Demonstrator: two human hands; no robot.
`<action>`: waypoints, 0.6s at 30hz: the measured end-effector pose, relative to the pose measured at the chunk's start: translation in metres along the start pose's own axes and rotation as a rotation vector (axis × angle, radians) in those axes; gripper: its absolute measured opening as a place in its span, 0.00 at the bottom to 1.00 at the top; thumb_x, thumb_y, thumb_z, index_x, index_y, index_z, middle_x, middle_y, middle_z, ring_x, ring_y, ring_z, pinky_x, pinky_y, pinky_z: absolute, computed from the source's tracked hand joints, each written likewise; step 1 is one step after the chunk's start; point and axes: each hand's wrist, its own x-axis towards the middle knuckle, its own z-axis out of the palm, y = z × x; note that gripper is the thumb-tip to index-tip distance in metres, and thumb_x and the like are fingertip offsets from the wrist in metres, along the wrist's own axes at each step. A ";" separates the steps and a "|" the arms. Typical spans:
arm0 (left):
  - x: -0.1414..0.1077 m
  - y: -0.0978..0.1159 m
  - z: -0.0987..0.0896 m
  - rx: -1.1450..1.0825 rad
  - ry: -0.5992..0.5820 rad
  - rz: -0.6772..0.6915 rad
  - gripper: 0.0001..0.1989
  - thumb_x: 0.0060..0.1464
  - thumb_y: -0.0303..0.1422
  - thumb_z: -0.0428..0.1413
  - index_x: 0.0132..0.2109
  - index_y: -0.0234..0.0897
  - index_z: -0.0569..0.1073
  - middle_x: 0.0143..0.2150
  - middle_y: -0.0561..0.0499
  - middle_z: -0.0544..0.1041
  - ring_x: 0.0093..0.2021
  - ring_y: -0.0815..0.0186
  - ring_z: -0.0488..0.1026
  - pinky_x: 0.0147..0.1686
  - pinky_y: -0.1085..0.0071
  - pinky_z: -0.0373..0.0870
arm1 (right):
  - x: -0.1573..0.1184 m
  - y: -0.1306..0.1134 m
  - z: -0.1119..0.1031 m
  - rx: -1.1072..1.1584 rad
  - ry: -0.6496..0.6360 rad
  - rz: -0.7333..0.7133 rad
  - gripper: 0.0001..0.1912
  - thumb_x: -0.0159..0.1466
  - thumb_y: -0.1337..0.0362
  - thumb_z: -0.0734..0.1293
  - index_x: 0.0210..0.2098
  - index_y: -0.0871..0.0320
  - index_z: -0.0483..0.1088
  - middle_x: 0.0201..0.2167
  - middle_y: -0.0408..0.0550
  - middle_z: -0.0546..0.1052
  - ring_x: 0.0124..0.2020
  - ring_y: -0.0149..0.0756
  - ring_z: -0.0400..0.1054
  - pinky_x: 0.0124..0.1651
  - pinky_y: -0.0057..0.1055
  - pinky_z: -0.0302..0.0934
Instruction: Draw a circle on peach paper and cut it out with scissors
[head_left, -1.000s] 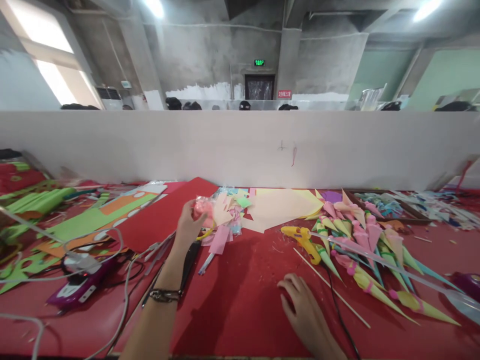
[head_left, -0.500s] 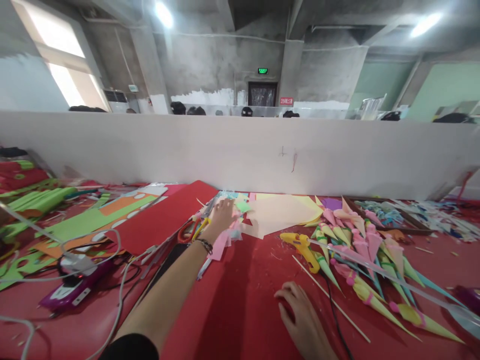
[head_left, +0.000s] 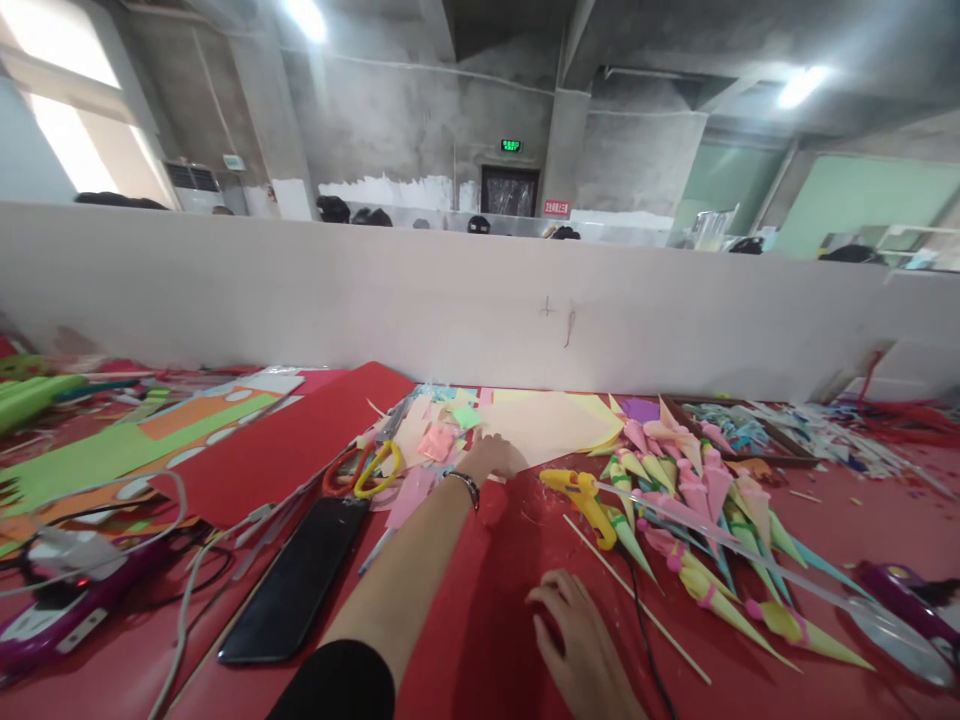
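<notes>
My left hand (head_left: 495, 457) reaches forward to the near edge of the cream paper sheets (head_left: 547, 415). Its fingers point down and are blurred, so I cannot make out whether they grip anything. Just under that wrist is a small red piece (head_left: 492, 500), its kind unclear. Left of the hand are pink paper scraps (head_left: 437, 442) and a green scrap (head_left: 465, 416). My right hand (head_left: 577, 630) rests on the red tabletop with loosely bent, parted fingers and holds nothing. Nearest to it are a thin wooden stick (head_left: 637, 598) and a yellow glue gun (head_left: 585, 500).
Paper cones (head_left: 712, 490) in pink, yellow and green are heaped on the right. On the left are a black phone (head_left: 296, 580), scissors (head_left: 379, 470), a red sheet (head_left: 292, 450) and a purple power strip (head_left: 82, 600) with cables. A white partition (head_left: 450, 300) runs behind.
My left hand has moved right, from the paper scraps to the cream sheets, uncovering the scissors and pink scraps. My right hand stays on the table. The view has turned, showing the whole phone.
</notes>
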 end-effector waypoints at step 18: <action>0.015 0.019 -0.009 0.130 -0.093 -0.114 0.17 0.53 0.35 0.49 0.49 0.34 0.64 0.47 0.45 0.67 0.43 0.63 0.67 0.40 0.60 0.67 | 0.003 -0.002 -0.001 0.049 -0.065 0.049 0.13 0.53 0.78 0.58 0.32 0.55 0.67 0.33 0.46 0.69 0.37 0.36 0.65 0.41 0.32 0.60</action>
